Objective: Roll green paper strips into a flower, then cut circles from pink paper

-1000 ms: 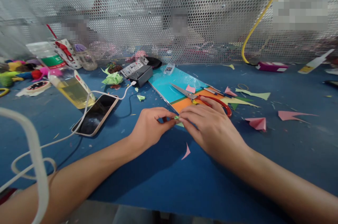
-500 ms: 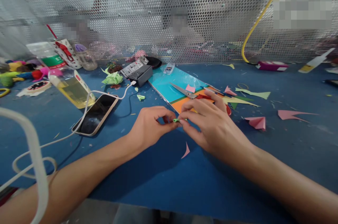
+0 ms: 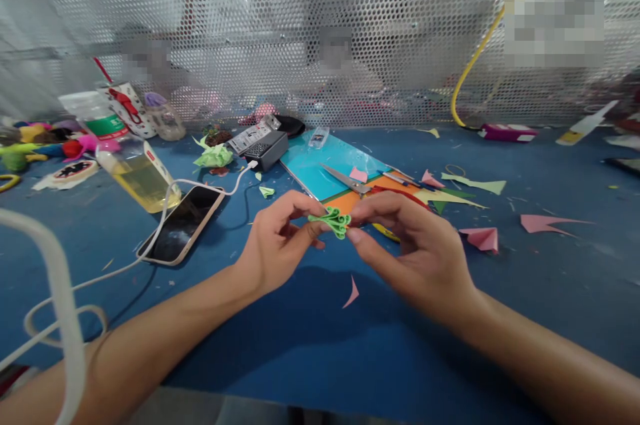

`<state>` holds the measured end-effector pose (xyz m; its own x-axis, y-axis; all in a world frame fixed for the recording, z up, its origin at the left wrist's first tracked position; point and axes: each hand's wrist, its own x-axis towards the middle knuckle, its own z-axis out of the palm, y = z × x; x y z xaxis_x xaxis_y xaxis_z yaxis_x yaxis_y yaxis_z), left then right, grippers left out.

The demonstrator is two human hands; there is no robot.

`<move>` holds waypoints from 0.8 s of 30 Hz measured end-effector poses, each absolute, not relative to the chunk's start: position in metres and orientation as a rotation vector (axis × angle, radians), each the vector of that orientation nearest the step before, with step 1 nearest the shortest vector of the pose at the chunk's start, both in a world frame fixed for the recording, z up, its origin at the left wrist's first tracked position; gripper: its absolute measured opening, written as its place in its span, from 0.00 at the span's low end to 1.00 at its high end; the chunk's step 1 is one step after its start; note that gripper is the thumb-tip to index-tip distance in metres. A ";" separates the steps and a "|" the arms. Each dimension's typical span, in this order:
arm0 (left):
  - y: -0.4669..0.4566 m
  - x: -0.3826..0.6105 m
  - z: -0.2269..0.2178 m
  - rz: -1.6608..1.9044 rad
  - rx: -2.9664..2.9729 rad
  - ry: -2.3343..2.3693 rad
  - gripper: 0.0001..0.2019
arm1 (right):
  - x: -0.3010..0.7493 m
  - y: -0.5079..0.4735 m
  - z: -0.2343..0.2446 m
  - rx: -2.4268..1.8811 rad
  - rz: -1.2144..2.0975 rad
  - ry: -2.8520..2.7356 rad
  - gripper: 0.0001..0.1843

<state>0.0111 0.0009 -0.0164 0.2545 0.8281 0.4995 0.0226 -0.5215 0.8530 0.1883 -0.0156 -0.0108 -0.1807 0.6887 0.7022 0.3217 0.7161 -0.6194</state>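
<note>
A small folded green paper piece (image 3: 332,219) hangs above the blue table (image 3: 310,338), pinched from both sides. My left hand (image 3: 278,241) grips its left end with thumb and fingers closed. My right hand (image 3: 413,248) pinches its right end between thumb and forefinger. Just behind my hands lie red-handled scissors (image 3: 357,183) on a stack of teal and orange paper sheets (image 3: 320,168).
A phone (image 3: 183,223) on a white cable lies left of my hands, beside a bottle of yellow liquid (image 3: 135,175). Pink paper scraps (image 3: 483,238) and green ones (image 3: 475,181) litter the right side. A perforated metal screen (image 3: 280,31) closes the back; people sit behind it.
Both hands have lifted the green paper off the table and turned it up, so its folded loops now show. The view shifted slightly.
</note>
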 end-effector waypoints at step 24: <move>0.031 0.000 -0.035 0.746 2.151 1.332 0.05 | 0.195 0.016 -0.031 -1.213 0.648 -2.084 0.14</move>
